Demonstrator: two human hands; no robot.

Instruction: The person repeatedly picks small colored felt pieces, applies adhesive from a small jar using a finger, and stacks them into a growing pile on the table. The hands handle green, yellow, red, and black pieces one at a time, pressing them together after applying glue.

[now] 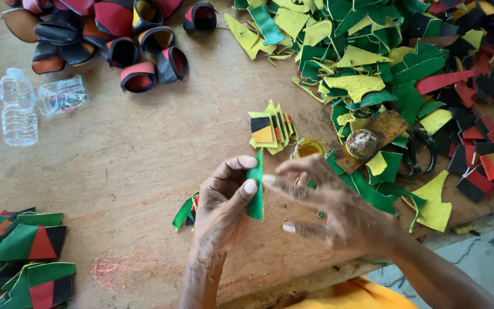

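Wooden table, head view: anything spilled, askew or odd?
One plastic bottle lies crushed on its side beside an upright one. A reddish smear marks the table near the left hand.

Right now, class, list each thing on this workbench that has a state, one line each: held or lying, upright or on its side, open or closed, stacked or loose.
Left hand: pinching the green leather strip.
Green leather strip: held on edge above the bench.
Right hand: fingers spread, fingertips beside the strip.
Clear plastic water bottle: lying on its side, capped.
Small glass jar of yellow liquid: upright, open.
Yellow, black and red leather squares: stacked.
Green and yellow leather offcuts: loose heap.
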